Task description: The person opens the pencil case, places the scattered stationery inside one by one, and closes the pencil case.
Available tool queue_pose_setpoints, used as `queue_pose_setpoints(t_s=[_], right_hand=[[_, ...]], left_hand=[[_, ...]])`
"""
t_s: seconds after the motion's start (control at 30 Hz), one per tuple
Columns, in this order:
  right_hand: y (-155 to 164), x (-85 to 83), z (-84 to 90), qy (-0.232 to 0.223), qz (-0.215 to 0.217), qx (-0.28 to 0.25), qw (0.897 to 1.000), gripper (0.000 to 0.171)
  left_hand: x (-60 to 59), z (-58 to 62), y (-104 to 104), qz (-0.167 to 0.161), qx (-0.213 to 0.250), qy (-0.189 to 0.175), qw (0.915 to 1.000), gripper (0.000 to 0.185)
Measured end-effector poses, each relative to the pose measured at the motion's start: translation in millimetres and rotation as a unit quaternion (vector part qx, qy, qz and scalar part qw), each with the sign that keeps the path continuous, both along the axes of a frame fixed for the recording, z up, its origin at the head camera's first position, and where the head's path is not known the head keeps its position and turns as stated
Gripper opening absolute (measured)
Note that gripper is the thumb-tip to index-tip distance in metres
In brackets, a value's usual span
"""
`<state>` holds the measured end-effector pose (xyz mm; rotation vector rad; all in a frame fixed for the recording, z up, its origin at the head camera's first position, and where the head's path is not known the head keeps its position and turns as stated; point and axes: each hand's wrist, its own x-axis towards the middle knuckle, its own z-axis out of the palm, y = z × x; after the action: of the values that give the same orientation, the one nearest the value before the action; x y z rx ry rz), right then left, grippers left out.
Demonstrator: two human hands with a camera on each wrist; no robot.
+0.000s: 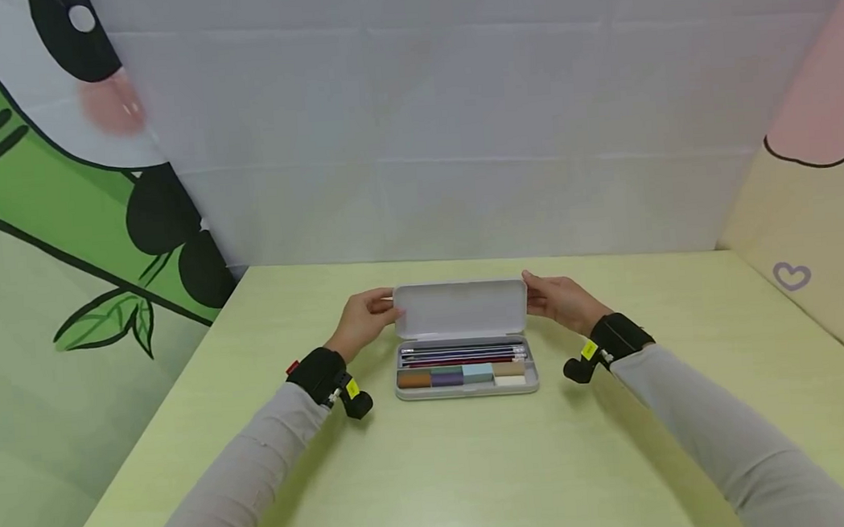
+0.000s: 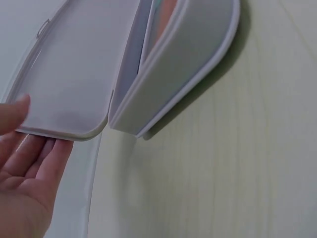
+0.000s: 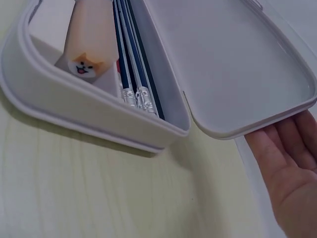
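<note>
A white pencil case (image 1: 466, 391) stands on the table with its hinged lid (image 1: 461, 309) raised at the back. My left hand (image 1: 363, 319) pinches the lid's left edge; in the left wrist view its thumb (image 2: 15, 114) lies over the inner face and the fingers go behind. At the lid's right edge, my right hand (image 1: 562, 299) holds on, its fingers passing behind in the right wrist view. Inside the case, pencils (image 1: 464, 355) lie along the back compartment. In front of them are several coloured blocks, a white block (image 1: 510, 380) and a tan dog-face piece (image 3: 91, 39).
The case rests on a pale yellow tabletop (image 1: 464, 470). A white sheet-like wall (image 1: 421, 134) rises behind it. Printed panels stand at the left (image 1: 45, 262) and right (image 1: 818, 215). Each wrist wears a black strap with a small camera.
</note>
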<state>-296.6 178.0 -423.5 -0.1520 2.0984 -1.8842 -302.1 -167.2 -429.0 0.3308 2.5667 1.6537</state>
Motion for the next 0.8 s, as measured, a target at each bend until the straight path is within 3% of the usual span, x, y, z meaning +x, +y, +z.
queue_pose_setpoints(t_s=[0.13,0.23,0.33,0.47,0.57,0.7,0.8], right_hand=[[1.3,0.1,7.0,0.007,0.002,0.009,1.000,0.067],[2.5,1.9,11.9,0.023,0.007,0.043,0.999,0.065],[3.4,6.7,15.6,0.049,0.016,0.094,0.994,0.061],[4.1,19.4,19.7,0.099,0.044,0.152,0.982,0.052],[1.9,33.0,21.9,0.169,0.080,0.210,0.960,0.040],[-5.0,52.5,18.2,0.299,0.122,0.289,0.901,0.027],[-9.0,63.1,11.4,0.375,0.143,0.312,0.861,0.026]], left_hand=[[-3.3,6.3,-0.8,-0.026,0.054,-0.033,0.9977,0.052],[-3.6,12.7,1.7,-0.028,0.064,-0.041,0.9967,0.055],[0.8,18.1,5.9,-0.036,0.044,-0.034,0.9978,0.054],[11.1,19.3,11.4,-0.063,-0.025,0.009,0.9977,0.046],[23.2,19.8,12.0,-0.100,-0.076,0.051,0.9907,0.038],[40.5,17.7,11.7,-0.165,-0.128,0.104,0.9726,0.032],[49.5,12.9,14.2,-0.191,-0.167,0.139,0.9572,0.032]])
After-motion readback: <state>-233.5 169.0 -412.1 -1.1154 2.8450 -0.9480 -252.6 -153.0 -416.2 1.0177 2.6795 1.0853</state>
